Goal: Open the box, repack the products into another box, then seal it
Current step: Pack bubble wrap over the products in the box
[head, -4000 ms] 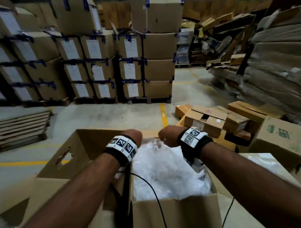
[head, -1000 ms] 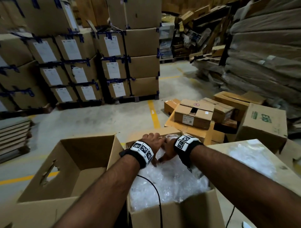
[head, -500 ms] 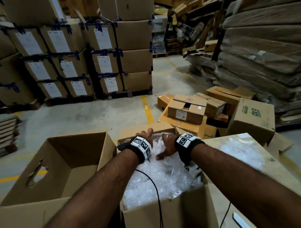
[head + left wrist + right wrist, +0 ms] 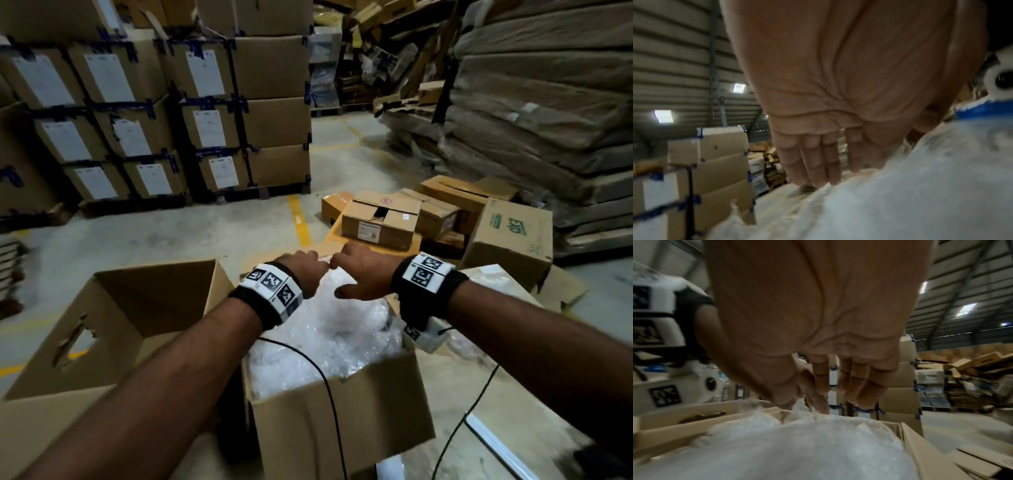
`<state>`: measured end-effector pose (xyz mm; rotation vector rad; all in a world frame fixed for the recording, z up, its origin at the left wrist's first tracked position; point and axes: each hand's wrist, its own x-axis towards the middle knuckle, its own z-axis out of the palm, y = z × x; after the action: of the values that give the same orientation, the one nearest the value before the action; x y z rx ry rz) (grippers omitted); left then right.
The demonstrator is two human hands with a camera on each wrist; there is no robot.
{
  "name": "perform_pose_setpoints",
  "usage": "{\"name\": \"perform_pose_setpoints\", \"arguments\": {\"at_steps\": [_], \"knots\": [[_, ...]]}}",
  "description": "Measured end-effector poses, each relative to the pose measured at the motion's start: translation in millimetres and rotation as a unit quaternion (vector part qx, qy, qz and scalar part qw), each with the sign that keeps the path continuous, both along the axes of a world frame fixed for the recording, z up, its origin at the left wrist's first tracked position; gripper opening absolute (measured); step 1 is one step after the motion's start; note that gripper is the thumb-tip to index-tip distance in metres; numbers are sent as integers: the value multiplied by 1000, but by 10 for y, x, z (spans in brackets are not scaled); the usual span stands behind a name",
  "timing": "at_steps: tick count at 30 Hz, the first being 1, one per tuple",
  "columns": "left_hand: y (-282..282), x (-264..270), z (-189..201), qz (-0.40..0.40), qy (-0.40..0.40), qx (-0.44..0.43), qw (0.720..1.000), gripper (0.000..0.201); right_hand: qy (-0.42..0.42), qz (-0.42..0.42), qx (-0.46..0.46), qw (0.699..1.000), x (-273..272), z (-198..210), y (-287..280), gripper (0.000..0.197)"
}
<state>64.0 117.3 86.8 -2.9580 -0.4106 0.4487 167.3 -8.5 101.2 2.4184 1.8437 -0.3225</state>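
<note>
**Both hands at the far rim of the full box**

Warehouse floor from our head view: the opened box (image 4: 342, 404) brims with crinkly clear plastic wrap (image 4: 325, 342); the empty box (image 4: 113, 329) stands left, so repacking and sealing remain. Our left wrist view shows the left hand (image 4: 818, 154) with straight fingers touching wrap. Our right wrist view shows the right hand (image 4: 818, 386) pinching it.

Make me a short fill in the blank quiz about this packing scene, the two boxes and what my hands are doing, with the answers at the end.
1. The open box under both hands is filled with clear ____ packaging.
2. The empty box stands on the person's ____ side.
3. The right hand pinches the plastic wrap between thumb and ____.
4. The left hand has fingers that look ____ in the left wrist view.

Answers: plastic; left; fingers; straight
</note>
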Motion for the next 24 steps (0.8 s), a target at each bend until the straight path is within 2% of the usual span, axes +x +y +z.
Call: {"name": "perform_pose_setpoints", "arguments": {"at_steps": [2,4,7,9,15,18,21,24], "knots": [[-116,-6,-22,-63,-14,-93,994,47,4,49,34,998,-117,100,-257,31],[-221,-13,-128,-83,16,-138,987,57,28,88,-3,996,-252,133,-495,19],[-318,-10,-262,-14,96,-124,988,92,92,136,-111,980,-414,44,-725,31],[-372,-13,-297,14,120,-115,986,103,88,149,-153,973,-484,-89,-802,47],[-615,-18,-516,16,124,-46,991,105,69,138,-134,979,-468,-517,-933,79],[-625,-13,-590,23,137,-30,990,106,53,155,-84,983,-504,-622,-963,86],[-650,11,-559,50,150,-36,987,102,75,151,-47,985,-462,-711,-985,77],[-745,109,-424,75,114,-35,990,81,165,179,2,970,-342,-700,-1098,53]]}}
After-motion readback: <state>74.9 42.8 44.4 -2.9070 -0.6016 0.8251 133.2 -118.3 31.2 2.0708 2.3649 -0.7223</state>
